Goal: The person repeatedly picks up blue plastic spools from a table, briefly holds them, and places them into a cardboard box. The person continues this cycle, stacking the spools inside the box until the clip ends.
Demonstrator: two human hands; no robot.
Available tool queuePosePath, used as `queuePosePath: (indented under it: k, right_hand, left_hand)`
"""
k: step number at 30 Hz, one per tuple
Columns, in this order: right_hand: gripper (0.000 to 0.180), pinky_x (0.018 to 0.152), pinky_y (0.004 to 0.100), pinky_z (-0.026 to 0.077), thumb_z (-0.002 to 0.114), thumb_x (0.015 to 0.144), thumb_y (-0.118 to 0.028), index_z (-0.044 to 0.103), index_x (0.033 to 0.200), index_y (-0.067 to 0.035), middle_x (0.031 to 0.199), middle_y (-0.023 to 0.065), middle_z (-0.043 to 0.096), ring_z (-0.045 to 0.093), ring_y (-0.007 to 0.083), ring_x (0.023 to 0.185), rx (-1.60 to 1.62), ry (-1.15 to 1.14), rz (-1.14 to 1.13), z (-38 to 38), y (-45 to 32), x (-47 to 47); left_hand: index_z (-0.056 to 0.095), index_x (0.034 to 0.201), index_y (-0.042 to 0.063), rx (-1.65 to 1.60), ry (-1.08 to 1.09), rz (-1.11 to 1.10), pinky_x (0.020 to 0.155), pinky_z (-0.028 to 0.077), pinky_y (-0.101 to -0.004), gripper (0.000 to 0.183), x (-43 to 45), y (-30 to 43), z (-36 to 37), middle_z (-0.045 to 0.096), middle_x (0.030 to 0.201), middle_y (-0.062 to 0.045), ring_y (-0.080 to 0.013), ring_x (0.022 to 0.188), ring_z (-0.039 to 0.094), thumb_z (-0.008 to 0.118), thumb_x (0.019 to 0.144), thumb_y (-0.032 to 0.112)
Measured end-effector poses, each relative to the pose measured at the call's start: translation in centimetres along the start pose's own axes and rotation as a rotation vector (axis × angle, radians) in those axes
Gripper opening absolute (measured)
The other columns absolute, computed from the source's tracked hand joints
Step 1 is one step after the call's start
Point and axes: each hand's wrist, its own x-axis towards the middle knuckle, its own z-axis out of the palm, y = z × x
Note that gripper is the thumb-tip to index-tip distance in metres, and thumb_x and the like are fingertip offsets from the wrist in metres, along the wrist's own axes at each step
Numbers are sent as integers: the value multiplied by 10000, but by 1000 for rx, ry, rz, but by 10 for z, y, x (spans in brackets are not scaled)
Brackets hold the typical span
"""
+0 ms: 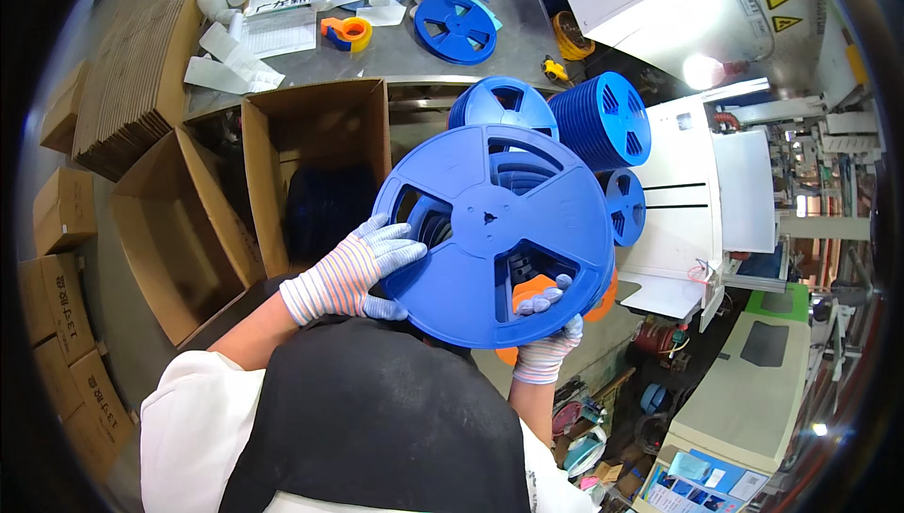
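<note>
A large blue plastic reel (487,220) with three cut-out windows is in front of my chest, its face towards me. My left hand (360,269), in a striped knit glove, lies at its left rim, fingers over the face and thumb at the lower edge. My right hand (547,340), gloved alike, grips the lower right rim, its fingertips showing through the bottom window. More blue layers show through the windows, but how many reels are held is not clear. Behind stand stacks of blue reels (597,121), one with a pale blue top disc (508,103).
An open carton (316,107) with dark blue contents stands left of the reel, beside another open carton (180,244). Flattened cardboard (134,54) leans further left. The metal workbench (374,54) bears a tape dispenser (347,31), papers and a blue reel (455,29). Machinery (748,364) stands right.
</note>
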Motion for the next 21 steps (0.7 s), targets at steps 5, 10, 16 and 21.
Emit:
queuePosePath:
  k: [5, 10, 16, 21]
  right_hand:
    - [551, 903, 401, 512, 717, 860, -188, 504, 1343, -31, 1101, 92, 691, 678, 239, 961, -11, -44, 6, -9, -6, 0]
    - [564, 911, 437, 512, 711, 857, -195, 486, 1342, -14, 1095, 103, 689, 678, 264, 971, -37, -55, 17, -11, -9, 1]
    - [561, 884, 453, 520, 713, 797, -139, 523, 1304, 9, 1049, 136, 705, 686, 304, 923, -93, 13, 27, -10, -9, -5]
    - [607, 897, 470, 522, 777, 761, -140, 540, 1306, -20, 1120, 169, 684, 679, 327, 972, -38, 18, 102, -8, -6, -9]
  left_hand:
    - [493, 1372, 111, 94, -21, 131, 1162, 257, -582, 799, -4, -5, -8, 622, 1210, -125, -345, 1268, 518, 827, 674, 313]
    - [536, 1329, 85, 140, -30, 120, 1135, 324, -554, 759, 1, -4, -9, 635, 1179, -113, -337, 1242, 537, 789, 620, 187]
    - [559, 1277, 63, 226, 39, 134, 1056, 409, -568, 611, -1, 0, 0, 646, 1114, -160, -396, 1121, 599, 715, 686, 64]
    - [580, 1253, 48, 303, 54, 82, 959, 514, -497, 532, -5, 1, 8, 653, 1122, -176, -405, 1116, 615, 699, 735, 36]
